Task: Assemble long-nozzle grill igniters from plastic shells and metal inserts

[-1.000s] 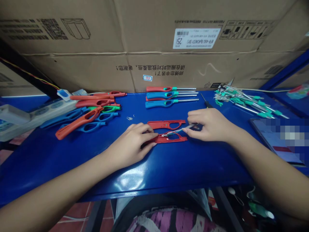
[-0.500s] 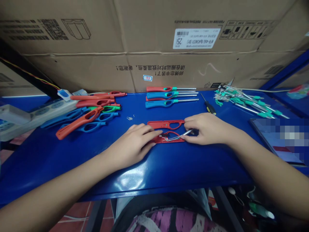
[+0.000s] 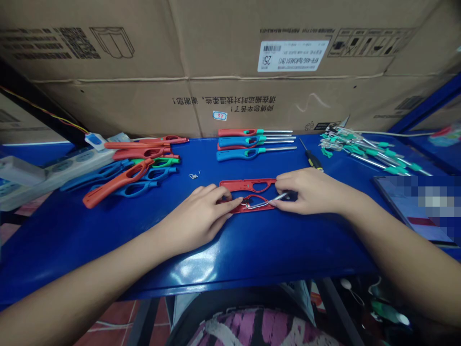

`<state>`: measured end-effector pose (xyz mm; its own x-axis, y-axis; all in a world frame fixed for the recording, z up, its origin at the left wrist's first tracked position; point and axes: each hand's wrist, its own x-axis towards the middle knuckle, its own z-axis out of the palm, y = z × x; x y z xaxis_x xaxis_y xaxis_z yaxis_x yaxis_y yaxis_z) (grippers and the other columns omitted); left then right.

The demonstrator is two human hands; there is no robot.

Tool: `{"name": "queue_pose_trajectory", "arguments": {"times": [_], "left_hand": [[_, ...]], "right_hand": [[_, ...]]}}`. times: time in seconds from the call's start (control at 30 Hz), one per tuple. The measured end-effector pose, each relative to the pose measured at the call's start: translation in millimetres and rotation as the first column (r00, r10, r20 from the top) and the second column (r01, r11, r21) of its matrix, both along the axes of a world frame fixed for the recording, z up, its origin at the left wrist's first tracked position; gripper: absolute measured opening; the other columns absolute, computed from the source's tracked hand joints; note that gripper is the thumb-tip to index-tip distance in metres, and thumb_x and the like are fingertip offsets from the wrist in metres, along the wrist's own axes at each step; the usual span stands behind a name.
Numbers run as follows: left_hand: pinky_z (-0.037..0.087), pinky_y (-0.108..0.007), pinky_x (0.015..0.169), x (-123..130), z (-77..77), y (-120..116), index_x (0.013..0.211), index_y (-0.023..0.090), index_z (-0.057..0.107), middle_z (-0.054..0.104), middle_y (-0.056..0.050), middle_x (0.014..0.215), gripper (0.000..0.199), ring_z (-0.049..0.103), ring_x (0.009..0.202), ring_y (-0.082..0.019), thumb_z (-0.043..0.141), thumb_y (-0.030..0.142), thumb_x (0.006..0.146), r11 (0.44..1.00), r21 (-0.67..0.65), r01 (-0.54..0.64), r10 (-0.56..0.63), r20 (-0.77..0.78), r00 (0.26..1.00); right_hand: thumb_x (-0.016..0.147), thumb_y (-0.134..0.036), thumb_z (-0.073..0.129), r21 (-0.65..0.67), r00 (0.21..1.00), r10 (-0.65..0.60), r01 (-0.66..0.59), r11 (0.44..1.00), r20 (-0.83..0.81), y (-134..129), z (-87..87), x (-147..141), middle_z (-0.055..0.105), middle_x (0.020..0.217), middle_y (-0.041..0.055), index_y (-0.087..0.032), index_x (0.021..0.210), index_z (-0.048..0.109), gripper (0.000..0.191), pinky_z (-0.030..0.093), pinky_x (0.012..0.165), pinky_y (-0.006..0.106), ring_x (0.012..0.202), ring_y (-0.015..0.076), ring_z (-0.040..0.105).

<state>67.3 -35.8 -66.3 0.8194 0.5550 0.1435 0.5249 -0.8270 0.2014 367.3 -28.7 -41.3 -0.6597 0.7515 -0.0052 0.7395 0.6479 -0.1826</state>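
Note:
A red lighter shell half [image 3: 237, 210] lies in front of me with its inside up, a wire and small parts showing in it. My left hand [image 3: 203, 211] grips its left end, the index fingertip on the inner parts by the trigger opening. My right hand [image 3: 306, 192] pinches a metal lighter tube [image 3: 279, 197] slanting over the shell's right end. Just behind lies a second red shell half [image 3: 234, 185], its right tip close to my right fingers. What sits under the left fingers is hidden.
Several red, blue and green lighter shells [image 3: 118, 182] are piled left by a power strip [image 3: 75, 161]. Finished-looking lighters [image 3: 237, 154] lie at the back, small screws [image 3: 193, 176] before them. A screwdriver [image 3: 311, 158], metal tubes with green parts [image 3: 374, 151] and a tablet-like device [image 3: 403, 206] are right.
My left index fingertip has shifted very slightly on the inner parts of the shell. Both hands otherwise keep their places, and the surrounding things have not moved.

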Motion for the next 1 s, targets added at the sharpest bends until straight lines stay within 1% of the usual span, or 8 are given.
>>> {"name": "queue_pose_trajectory", "arguments": {"times": [0.23, 0.43, 0.57, 0.63, 0.73, 0.87, 0.93, 1.0], "left_hand": [[0.048, -0.042, 0.088, 1.1, 0.5, -0.6, 0.136, 0.023, 0.061, 0.063, -0.011, 0.12, 0.036, 0.057, 0.105, -0.026, 0.045, 0.025, 0.103, 1.0, -0.003, -0.004, 0.004, -0.004, 1.0], [0.049, -0.043, 0.088, -0.5, -0.9, -0.3, 0.137, 0.021, 0.059, 0.062, -0.011, 0.121, 0.037, 0.057, 0.105, -0.027, 0.046, 0.024, 0.103, 1.0, 0.003, 0.0, 0.0, -0.009, 1.0], [0.049, -0.044, 0.09, -1.2, -1.6, -0.7, 0.138, 0.021, 0.059, 0.062, -0.011, 0.121, 0.038, 0.057, 0.106, -0.027, 0.047, 0.024, 0.102, 1.0, 0.006, 0.0, 0.0, -0.003, 1.0], [0.05, -0.043, 0.089, -0.5, -1.5, -1.0, 0.137, 0.021, 0.06, 0.063, -0.011, 0.12, 0.038, 0.057, 0.104, -0.026, 0.046, 0.025, 0.103, 1.0, 0.006, -0.002, 0.002, -0.007, 1.0], [0.05, -0.043, 0.088, 1.3, -0.4, -1.7, 0.137, 0.022, 0.06, 0.063, -0.011, 0.119, 0.037, 0.057, 0.103, -0.026, 0.045, 0.026, 0.103, 1.0, 0.006, -0.008, 0.008, -0.023, 1.0], [0.051, -0.043, 0.089, 2.7, 3.0, -3.7, 0.137, 0.022, 0.061, 0.062, -0.011, 0.118, 0.038, 0.057, 0.103, -0.025, 0.044, 0.026, 0.104, 1.0, 0.009, -0.023, 0.023, -0.051, 0.998], [0.051, -0.043, 0.087, 2.3, 5.1, -5.3, 0.137, 0.021, 0.061, 0.063, -0.012, 0.116, 0.038, 0.057, 0.101, -0.026, 0.044, 0.026, 0.104, 0.999, 0.024, -0.032, 0.034, -0.077, 0.996], [0.051, -0.043, 0.085, 1.5, 6.9, -6.7, 0.136, 0.02, 0.062, 0.063, -0.012, 0.114, 0.038, 0.058, 0.1, -0.026, 0.044, 0.025, 0.104, 0.998, 0.047, -0.036, 0.041, -0.107, 0.993]], "right_hand": [[0.095, -0.045, 0.055, 0.027, 0.999, 0.044, -0.044, 0.999, -0.029, -1.1, 0.4, -1.4, 0.057, 0.072, 0.0006, -0.018, 0.071, 0.055, 0.036, 0.027, 0.058, 0.027, 0.061, 0.0119, 0.049], [0.095, -0.048, 0.054, 0.11, 0.993, 0.014, -0.001, 0.994, -0.116, -2.1, -0.2, -0.9, 0.055, 0.068, -0.0011, -0.019, 0.07, 0.053, 0.038, 0.027, 0.056, 0.026, 0.06, 0.0112, 0.048], [0.096, -0.048, 0.053, 0.104, 0.993, 0.004, 0.008, 0.995, -0.118, -1.9, -0.2, 1.0, 0.056, 0.068, -0.0009, -0.019, 0.071, 0.053, 0.039, 0.027, 0.056, 0.026, 0.06, 0.0113, 0.048], [0.096, -0.048, 0.053, 0.081, 0.997, 0.004, 0.003, 0.997, -0.078, -1.3, -0.3, 1.2, 0.055, 0.069, -0.0003, -0.019, 0.07, 0.053, 0.04, 0.026, 0.056, 0.026, 0.06, 0.0117, 0.048], [0.096, -0.048, 0.054, 0.008, 0.999, 0.022, -0.022, 1.0, -0.039, 0.0, -1.3, 0.6, 0.057, 0.073, 0.001, -0.018, 0.071, 0.055, 0.039, 0.026, 0.058, 0.027, 0.062, 0.0123, 0.05], [0.098, -0.05, 0.052, -0.075, 0.998, 0.021, -0.025, 0.997, -0.057, 1.6, -2.8, -0.9, 0.06, 0.078, 0.0028, -0.018, 0.077, 0.059, 0.039, 0.028, 0.06, 0.027, 0.066, 0.014, 0.053], [0.1, -0.047, 0.047, -0.108, 0.997, 0.013, -0.021, 0.994, -0.075, 1.8, -2.9, -1.4, 0.061, 0.08, 0.0033, -0.018, 0.082, 0.061, 0.037, 0.03, 0.062, 0.028, 0.069, 0.015, 0.053], [0.102, -0.04, 0.043, -0.129, 0.995, 0.022, -0.035, 0.991, -0.094, 1.9, -3.0, -1.1, 0.061, 0.082, 0.0038, -0.018, 0.085, 0.061, 0.032, 0.033, 0.064, 0.028, 0.071, 0.0156, 0.053]]}}
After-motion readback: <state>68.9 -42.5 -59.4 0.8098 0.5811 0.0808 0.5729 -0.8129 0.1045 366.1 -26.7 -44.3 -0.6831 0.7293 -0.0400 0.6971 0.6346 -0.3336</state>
